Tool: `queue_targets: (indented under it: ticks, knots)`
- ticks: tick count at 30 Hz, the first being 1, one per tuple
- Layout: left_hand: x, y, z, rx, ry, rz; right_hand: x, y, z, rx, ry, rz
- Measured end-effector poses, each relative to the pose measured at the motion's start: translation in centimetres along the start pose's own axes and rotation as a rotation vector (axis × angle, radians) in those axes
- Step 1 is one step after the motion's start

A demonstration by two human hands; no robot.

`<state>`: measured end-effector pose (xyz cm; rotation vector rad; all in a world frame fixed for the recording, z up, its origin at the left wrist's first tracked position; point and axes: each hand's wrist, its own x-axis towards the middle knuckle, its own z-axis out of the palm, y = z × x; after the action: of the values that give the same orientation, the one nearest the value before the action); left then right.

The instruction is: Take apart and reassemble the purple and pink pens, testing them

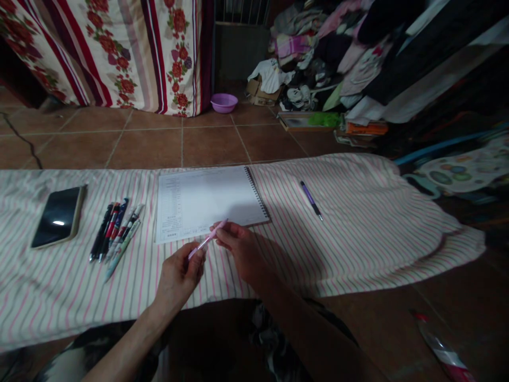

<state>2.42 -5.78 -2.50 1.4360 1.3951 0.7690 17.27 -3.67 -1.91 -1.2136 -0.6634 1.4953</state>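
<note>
A pink pen (207, 240) is held between both hands just above the striped cloth (358, 223). My left hand (181, 276) pinches its lower end. My right hand (238, 246) grips its upper end with closed fingers. Right behind the hands lies an open spiral notebook (207, 199) with a printed sheet on its left part. A purple pen (310, 199) lies alone on the cloth to the right of the notebook. Several pens (115, 231) lie side by side to the left of the notebook.
A dark smartphone (58, 216) rests on the cloth at the far left. Behind is brown tiled floor (159, 140), a floral striped hanging fabric (119, 53), a purple bowl (224, 102) and a heap of clothes (330, 58) with boxes at the back right.
</note>
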Motion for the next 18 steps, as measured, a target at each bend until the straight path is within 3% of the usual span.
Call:
queue_targets:
  ticks: [6,9,13,18]
  knots:
    - [-0.1,0.3,0.6,-0.138,0.11,-0.037,-0.6,-1.0,0.2,0.178,-0.204,0.022]
    - [-0.2,0.6,0.5,-0.065,0.148,-0.019,-0.4,-0.5,0.2,0.143,-0.102,0.028]
    - [-0.2,0.6,0.1,0.105,0.084,0.047,0.0,0.5,0.3,0.03,-0.001,-0.044]
    - [-0.2,0.4,-0.2,0.067,0.017,0.019,-0.1,0.3,0.4,0.105,-0.005,-0.028]
